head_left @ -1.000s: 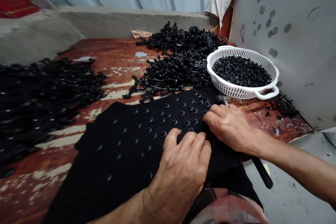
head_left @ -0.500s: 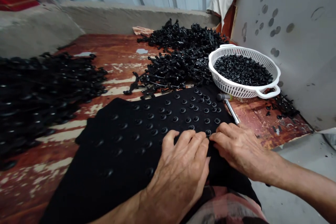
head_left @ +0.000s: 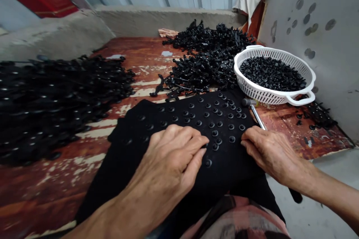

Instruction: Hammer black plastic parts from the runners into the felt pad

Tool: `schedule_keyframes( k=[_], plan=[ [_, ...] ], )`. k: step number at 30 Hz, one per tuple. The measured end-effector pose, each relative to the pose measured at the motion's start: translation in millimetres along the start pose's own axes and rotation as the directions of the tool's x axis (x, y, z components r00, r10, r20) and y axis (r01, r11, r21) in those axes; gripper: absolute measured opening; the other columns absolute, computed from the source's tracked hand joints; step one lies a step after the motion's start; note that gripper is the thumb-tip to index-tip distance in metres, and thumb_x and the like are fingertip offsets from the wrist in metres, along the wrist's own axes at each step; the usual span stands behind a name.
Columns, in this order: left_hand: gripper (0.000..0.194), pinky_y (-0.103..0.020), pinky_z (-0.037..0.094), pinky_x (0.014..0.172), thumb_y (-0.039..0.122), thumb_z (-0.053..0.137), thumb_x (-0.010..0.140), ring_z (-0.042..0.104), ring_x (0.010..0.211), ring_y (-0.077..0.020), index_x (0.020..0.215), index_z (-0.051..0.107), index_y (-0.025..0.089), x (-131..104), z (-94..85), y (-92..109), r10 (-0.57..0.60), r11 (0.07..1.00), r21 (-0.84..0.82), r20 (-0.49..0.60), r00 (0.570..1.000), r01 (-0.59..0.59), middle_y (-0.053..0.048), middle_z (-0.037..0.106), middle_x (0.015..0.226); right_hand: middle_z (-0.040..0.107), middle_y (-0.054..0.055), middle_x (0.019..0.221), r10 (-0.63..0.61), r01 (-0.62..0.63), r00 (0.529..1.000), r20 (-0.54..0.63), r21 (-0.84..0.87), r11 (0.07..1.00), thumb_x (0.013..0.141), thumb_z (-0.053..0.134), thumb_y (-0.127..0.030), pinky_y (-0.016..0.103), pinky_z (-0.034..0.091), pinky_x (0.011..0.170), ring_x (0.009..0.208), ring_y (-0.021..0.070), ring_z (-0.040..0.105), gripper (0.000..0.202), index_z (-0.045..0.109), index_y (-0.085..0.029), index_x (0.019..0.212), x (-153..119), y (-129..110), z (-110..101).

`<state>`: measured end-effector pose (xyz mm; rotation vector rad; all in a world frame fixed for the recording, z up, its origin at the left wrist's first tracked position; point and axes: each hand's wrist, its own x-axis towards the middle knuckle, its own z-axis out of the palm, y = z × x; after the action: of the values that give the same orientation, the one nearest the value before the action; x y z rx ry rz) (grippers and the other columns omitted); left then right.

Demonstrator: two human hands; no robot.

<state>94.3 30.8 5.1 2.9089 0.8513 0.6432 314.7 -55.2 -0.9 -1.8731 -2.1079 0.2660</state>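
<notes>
A black cloth (head_left: 232, 160) lies spread in front of me, dotted with several small round black button-like pieces (head_left: 232, 139). Over its middle, my left hand (head_left: 174, 157) is closed, thumb and forefinger pinched at one small round black piece (head_left: 206, 144). My right hand (head_left: 272, 155) is closed at the cloth's right edge, fingertips pressed together; what they hold is hidden. Below the right wrist a dark rounded end (head_left: 295, 195) sticks out. Just beyond that hand lies a small hammer (head_left: 257, 116) with a metal shaft and dark head.
A white slotted basket (head_left: 301, 99) full of small black pieces stands at the right. Heaps of black plastic parts lie at the back (head_left: 204, 67) and left (head_left: 56, 104) of the worn red-brown board (head_left: 143, 58). A spotted grey panel (head_left: 336, 52) borders the right.
My left hand has moved left, away from the right hand, and now pinches a round piece. The right hand remains at the cloth's right edge. The view has turned slightly left.
</notes>
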Motion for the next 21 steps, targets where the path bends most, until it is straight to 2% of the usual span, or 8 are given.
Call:
schedule_keyframes(
  k=[4,7,12,14,17,21],
  plan=[
    [0.018,-0.041,0.039,0.074,0.017,0.052,0.089,0.055,0.082,-0.0237,0.097,0.068,0.019,0,10.0,9,0.021,0.998,0.061,-0.009,1.0,-0.021,-0.006,0.067,0.09,0.064,0.003,0.078,-0.027,0.037,0.993,-0.113,0.08,0.996,0.096,0.046,-0.018,0.029,0.041,0.059,0.067,0.0177,0.061,0.014,0.059,-0.019,0.092,0,5,3],
    [0.017,-0.041,0.038,0.074,0.013,0.053,0.088,0.054,0.08,-0.0237,0.085,0.069,0.019,6,12.4,12,0.049,0.995,0.092,-0.013,0.999,-0.048,-0.005,0.066,0.084,0.064,0.004,0.081,-0.056,0.079,0.982,-0.183,0.121,0.99,0.097,0.045,-0.018,0.029,0.045,0.065,0.071,0.0169,0.061,0.014,0.059,-0.019,0.096,0,6,5],
    [0.02,-0.039,0.036,0.073,0.011,0.053,0.087,0.051,0.079,-0.0212,0.077,0.067,0.02,12,12.4,9,-0.001,1.0,-0.019,0.057,0.998,0.002,-0.003,0.063,0.079,0.062,0.004,0.08,-0.114,0.151,0.966,-0.234,0.148,0.977,0.096,0.047,-0.015,0.03,0.046,0.064,0.07,0.0174,0.059,0.016,0.062,-0.018,0.099,3,3,8],
    [0.021,-0.038,0.036,0.072,0.012,0.052,0.087,0.05,0.079,-0.0204,0.076,0.066,0.021,10,14.1,10,-0.009,0.998,-0.068,0.078,0.997,0.014,-0.003,0.062,0.079,0.062,0.004,0.081,-0.096,0.146,0.964,-0.249,0.189,0.971,0.096,0.048,-0.015,0.029,0.046,0.065,0.07,0.0168,0.059,0.015,0.062,-0.018,0.099,3,4,10],
    [0.022,-0.039,0.034,0.074,0.012,0.05,0.088,0.049,0.078,-0.0201,0.076,0.066,0.021,4,18.0,14,0.0,0.996,-0.091,0.037,0.999,0.003,-0.002,0.062,0.078,0.062,0.003,0.08,-0.057,0.147,0.944,-0.326,0.258,0.955,0.095,0.05,-0.013,0.029,0.046,0.067,0.071,0.016,0.059,0.014,0.062,-0.018,0.098,0,8,10],
    [0.019,-0.041,0.035,0.077,0.016,0.051,0.09,0.05,0.08,-0.0205,0.079,0.066,0.02,2,17.1,14,0.002,0.994,-0.11,-0.013,1.0,-0.004,-0.002,0.062,0.08,0.063,0.003,0.085,0.152,0.04,0.89,-0.429,0.406,0.913,0.093,0.052,-0.015,0.031,0.047,0.074,0.08,0.0176,0.061,0.013,0.062,-0.022,0.097,-6,22,10]
  ],
)
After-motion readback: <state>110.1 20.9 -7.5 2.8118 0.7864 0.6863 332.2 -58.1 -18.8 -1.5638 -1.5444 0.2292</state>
